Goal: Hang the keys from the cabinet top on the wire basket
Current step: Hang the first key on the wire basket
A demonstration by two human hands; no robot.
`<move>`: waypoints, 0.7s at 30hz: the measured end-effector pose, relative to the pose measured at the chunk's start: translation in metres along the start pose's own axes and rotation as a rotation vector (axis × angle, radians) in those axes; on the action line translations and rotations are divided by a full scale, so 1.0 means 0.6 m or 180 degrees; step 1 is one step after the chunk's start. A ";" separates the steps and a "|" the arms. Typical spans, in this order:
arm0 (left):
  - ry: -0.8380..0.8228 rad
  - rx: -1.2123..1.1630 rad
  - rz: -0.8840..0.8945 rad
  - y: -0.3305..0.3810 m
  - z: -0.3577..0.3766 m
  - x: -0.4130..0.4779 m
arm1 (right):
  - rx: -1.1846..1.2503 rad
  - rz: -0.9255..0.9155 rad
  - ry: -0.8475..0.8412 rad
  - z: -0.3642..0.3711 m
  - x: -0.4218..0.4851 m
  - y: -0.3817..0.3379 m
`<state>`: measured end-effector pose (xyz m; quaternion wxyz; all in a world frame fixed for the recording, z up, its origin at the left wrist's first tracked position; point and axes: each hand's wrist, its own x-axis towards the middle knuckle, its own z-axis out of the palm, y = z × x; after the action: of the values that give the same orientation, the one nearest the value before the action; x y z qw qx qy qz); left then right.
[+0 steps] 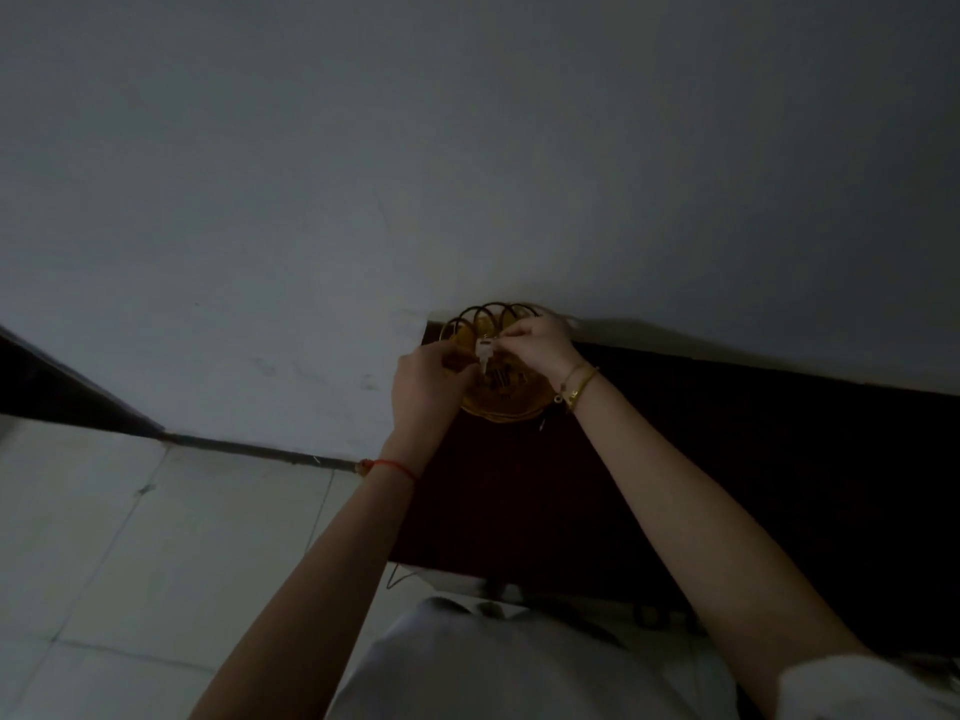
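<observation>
A round wire basket (501, 407) with looped wire sides and a golden rim stands on the dark cabinet top (701, 449), against the wall. A pale silver key (484, 351) hangs between my hands just above the basket's middle. My right hand (535, 341) pinches the key's top at the wire loops. My left hand (428, 387) is closed beside the key's lower part, touching it. More small dark keys show inside the basket, dim and hard to make out.
The white wall (467, 148) rises right behind the basket. The cabinet's left edge (410, 511) drops to a pale tiled floor (130, 537). A dark skirting board (249, 446) runs along the wall's base. The room is dim.
</observation>
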<state>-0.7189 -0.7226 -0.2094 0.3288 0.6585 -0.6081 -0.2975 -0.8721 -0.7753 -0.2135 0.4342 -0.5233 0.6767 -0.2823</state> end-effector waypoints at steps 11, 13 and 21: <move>0.0249 0.0042 0.0119 -0.029 -0.004 -0.008 | -0.0837 0.0154 0.0001 0.040 0.032 0.028; 0.0282 0.0079 0.0216 -0.029 -0.004 -0.009 | -0.1023 0.0154 0.0007 0.039 0.031 0.027; 0.0247 -0.0001 0.0273 -0.029 -0.013 -0.007 | -0.1568 -0.0391 0.0423 -0.002 -0.008 0.003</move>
<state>-0.7029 -0.7174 -0.2185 0.3647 0.6428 -0.6225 -0.2575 -0.8737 -0.7703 -0.2129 0.2303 -0.6336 0.7191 -0.1686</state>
